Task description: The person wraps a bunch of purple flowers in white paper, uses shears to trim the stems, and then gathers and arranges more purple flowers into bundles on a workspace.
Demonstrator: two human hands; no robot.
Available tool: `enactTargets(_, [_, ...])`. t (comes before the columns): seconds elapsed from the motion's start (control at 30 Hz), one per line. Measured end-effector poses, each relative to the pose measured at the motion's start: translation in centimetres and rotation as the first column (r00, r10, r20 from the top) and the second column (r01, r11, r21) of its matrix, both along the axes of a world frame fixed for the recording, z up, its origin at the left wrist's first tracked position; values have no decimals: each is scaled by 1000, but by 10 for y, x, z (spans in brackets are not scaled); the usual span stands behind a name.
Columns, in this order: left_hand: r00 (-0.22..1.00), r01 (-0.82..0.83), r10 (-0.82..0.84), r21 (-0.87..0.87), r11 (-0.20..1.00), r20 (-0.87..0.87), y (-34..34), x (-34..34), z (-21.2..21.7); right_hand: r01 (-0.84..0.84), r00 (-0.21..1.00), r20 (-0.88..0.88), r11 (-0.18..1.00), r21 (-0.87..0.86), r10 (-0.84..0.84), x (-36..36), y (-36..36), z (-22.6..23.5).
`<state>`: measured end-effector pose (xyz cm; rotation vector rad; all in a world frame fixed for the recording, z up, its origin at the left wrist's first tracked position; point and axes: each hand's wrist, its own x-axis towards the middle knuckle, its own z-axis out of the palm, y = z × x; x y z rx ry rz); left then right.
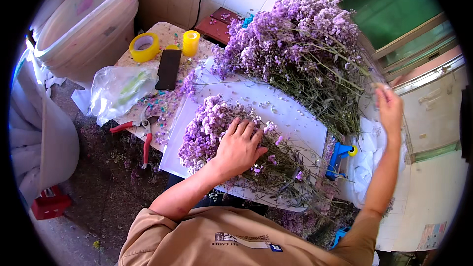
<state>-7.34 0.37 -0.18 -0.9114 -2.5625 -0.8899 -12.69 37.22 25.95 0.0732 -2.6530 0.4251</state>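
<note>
A bunch of small purple and white dried flowers [203, 129] lies on the white board [293, 101], its green stems trailing to the lower right. My left hand [239, 147] rests flat on this bunch, palm down with fingers stretched out. Out to the right, my right hand [389, 102] is closed around the end of a flower stem [347, 60]. That stem reaches up and left over a larger heap of purple flowers [300, 29], where its blossoms blend into the heap. The fingertips of my right hand are partly blurred.
Red-handled pruning shears [146, 127], a clear plastic bag [120, 91], a black phone [168, 69] and yellow tape rolls [145, 47] lie left of the board. A blue tape dispenser [337, 160] stands at its right edge, beside a white bag [365, 152]. White tubs [91, 24] stand far left.
</note>
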Motion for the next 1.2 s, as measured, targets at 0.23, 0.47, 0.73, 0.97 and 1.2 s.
enactTargets(0.23, [999,30,-31,38,999,29,-3,-4,15,76,967,-250,873,482,55,93,-70,215])
enactTargets(0.47, [933,229,-327,455,861,148,-1,-21,75,158,952,-296,948,277,-72,178,11,203])
enactTargets(0.73, [499,-452,-860,814,-365,-109,24,-38,77,55,992,119,993,-109,-42,222,60,-155])
enactTargets(0.97, [594,-548,-794,786,-287,125,40,-8,79,-110,977,182,994,-4,109,188,-65,-131])
enactTargets(1.2, [517,-423,-855,877,-228,28,32,3,100,-296,940,86,915,-274,330,99,-178,-118])
